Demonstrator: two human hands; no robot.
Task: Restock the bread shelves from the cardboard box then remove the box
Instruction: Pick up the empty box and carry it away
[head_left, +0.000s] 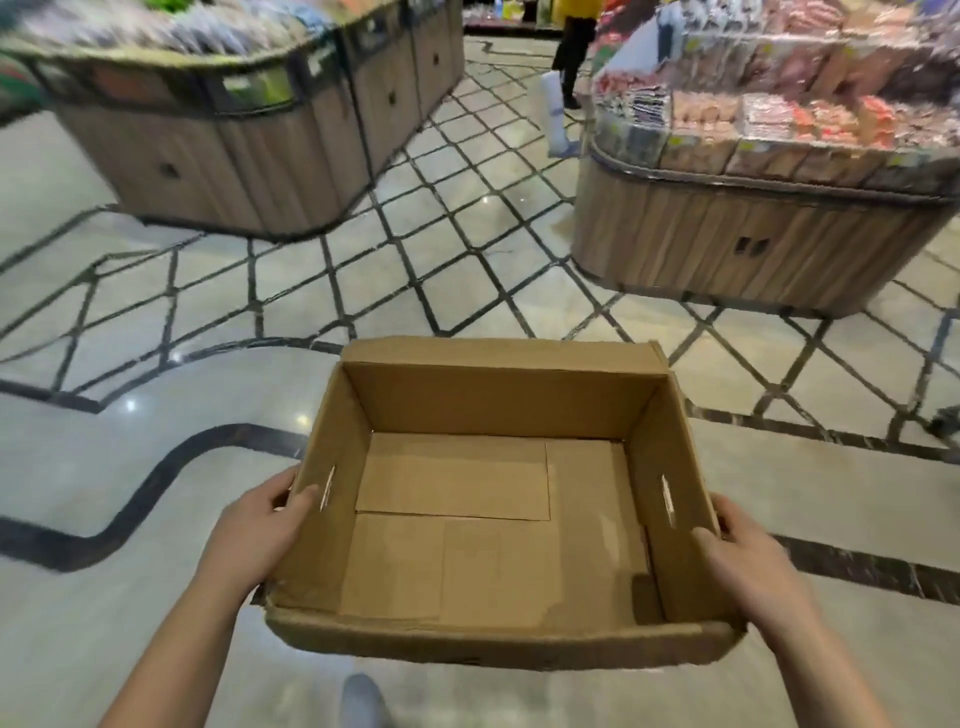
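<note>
An open brown cardboard box (498, 519) is carried in front of me above the floor, and nothing lies inside it. My left hand (265, 525) grips its left wall, thumb over the rim and fingers outside. My right hand (737, 545) grips the right wall the same way. Slit handles show in both side walls. A round display island (753, 244) stacked with wrapped baked goods stands ahead on the right.
A second wood-panelled display island (218, 156) stands ahead on the left. Between the two islands runs a tiled aisle (467, 208) with dark diamond lines. A person (571, 52) with a white bag stands at its far end. My shoe (363, 699) shows below the box.
</note>
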